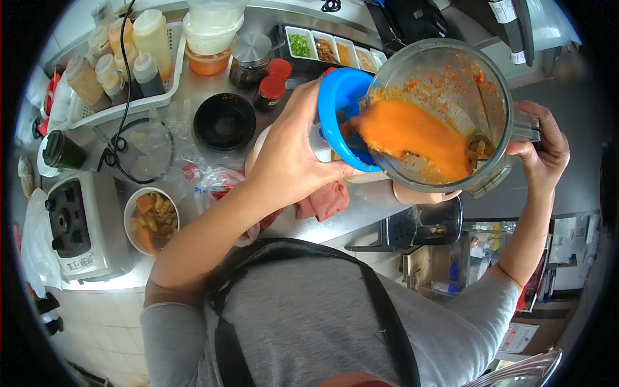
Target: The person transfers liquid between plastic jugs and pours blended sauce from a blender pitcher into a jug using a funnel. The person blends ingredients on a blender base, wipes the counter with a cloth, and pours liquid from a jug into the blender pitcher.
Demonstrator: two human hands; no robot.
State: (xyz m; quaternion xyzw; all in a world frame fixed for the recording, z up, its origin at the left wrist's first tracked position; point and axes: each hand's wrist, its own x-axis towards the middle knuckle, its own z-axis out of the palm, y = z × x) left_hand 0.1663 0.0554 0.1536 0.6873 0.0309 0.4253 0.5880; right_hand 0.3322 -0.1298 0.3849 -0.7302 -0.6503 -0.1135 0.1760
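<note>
My right hand [545,145] is closed around the handle of a clear blender jug [480,80], tilted over to the left. Thick orange sauce [412,138] runs down its inside toward the lip, and orange residue clings to the wall. The jug's mouth meets a blue round-rimmed vessel [330,119], perhaps a funnel or bowl, with sauce at its opening. My left hand [293,138] grips that vessel from the left, its thumb along the lower side. What lies beneath the blue rim is mostly hidden. A reddish cloth [324,201] lies on the counter just below.
On the left stand a blender base [87,222] and a white tub [131,226] of orange and brown chunks. Behind are a black bowl [224,122], red-lidded jars [271,90], a basket [169,80] of squeeze bottles and a topping tray [316,45]. A black cable [122,116] crosses the counter.
</note>
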